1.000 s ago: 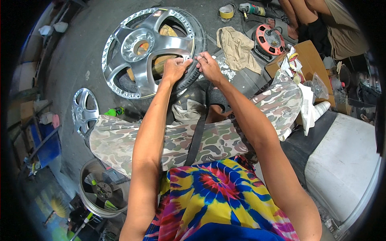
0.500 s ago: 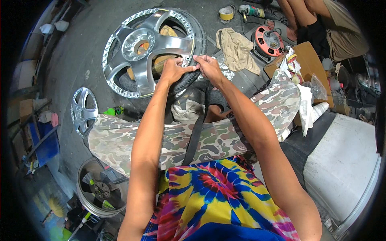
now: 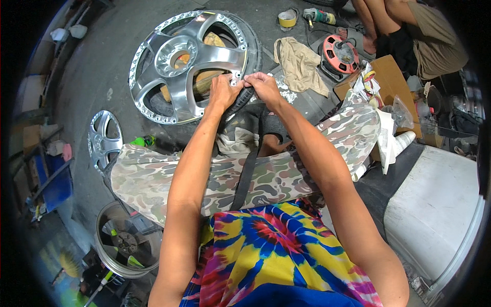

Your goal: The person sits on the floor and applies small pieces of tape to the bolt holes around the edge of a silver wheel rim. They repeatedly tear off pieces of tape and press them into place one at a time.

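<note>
Wheel (image 3: 179, 97): silver, spoked, upper ctr of frame.
L hand (image 3: 223, 93): at wheel's lower-R edge; grip can't tell.
R hand (image 3: 264, 86): just beside L; grip can't tell.

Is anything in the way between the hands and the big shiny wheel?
Nothing I can see: the left hand and right hand are at the wheel, and the tan cloth lies off to the right.

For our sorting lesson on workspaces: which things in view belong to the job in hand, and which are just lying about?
In hand:
- large spoked wheel, with left hand and right hand at its rim
- tyre beneath

Seemingly lying about:
- beige cloth
- tape roll
- power tool
- cable reel
</note>
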### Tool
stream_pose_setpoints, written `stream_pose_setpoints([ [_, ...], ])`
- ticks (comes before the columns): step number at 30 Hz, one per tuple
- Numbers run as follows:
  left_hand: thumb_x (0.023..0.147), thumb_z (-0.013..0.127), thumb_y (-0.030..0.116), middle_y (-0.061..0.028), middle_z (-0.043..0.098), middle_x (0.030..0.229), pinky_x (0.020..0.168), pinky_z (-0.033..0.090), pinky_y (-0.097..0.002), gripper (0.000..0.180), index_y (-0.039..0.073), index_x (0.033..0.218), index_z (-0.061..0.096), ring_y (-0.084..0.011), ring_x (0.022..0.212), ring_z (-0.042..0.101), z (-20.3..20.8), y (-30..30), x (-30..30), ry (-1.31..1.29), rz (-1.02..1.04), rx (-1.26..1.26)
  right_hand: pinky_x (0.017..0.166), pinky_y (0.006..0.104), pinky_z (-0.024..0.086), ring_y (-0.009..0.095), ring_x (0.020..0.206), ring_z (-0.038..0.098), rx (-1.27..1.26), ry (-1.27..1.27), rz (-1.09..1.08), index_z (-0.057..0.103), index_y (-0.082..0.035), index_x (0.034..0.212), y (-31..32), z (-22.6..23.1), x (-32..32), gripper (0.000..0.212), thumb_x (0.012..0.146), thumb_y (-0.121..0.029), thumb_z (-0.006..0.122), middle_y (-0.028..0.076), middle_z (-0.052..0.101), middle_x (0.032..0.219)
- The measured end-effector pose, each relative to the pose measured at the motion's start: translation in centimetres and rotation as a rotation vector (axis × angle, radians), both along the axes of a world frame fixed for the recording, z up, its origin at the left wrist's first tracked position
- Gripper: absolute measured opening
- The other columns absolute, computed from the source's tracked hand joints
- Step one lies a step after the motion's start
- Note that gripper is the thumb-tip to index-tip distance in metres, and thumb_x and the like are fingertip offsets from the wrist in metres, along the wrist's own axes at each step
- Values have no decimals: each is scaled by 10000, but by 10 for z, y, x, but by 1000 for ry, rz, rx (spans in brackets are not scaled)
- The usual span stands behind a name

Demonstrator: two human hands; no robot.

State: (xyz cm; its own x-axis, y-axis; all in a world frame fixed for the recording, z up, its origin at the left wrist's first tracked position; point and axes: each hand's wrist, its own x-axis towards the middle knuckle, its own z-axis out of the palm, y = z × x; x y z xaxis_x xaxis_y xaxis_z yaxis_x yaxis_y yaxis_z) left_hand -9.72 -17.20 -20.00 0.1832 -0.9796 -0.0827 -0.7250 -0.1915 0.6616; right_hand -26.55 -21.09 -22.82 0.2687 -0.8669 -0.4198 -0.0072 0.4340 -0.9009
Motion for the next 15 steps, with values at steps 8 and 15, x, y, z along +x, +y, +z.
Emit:
stream_pose_setpoints([
  [8, 756, 940, 325, -309, 733, 1176, 1000, 550, -509, 643, -47, 1236, 728, -466, 1149, 695, 22, 8, 4, -48, -118, 75, 662, 270, 551, 85, 753, 678, -157, 189, 16, 753, -10, 1013, 5, 0, 9, 225, 965, -226, 793, 24, 769, 863],
  [15, 811, 875, 310, -287, 689, 1326, 1072, 519, -480, 672, -54, 1340, 677, -434, 1244, 661, 16, 20, 3, -69, -99, 62, 790, 383, 581, 256, 860, 745, -196, 557, -13, 765, 9, 975, 13, 24, 30, 364, 856, -333, 801, 164, 780, 880],
])
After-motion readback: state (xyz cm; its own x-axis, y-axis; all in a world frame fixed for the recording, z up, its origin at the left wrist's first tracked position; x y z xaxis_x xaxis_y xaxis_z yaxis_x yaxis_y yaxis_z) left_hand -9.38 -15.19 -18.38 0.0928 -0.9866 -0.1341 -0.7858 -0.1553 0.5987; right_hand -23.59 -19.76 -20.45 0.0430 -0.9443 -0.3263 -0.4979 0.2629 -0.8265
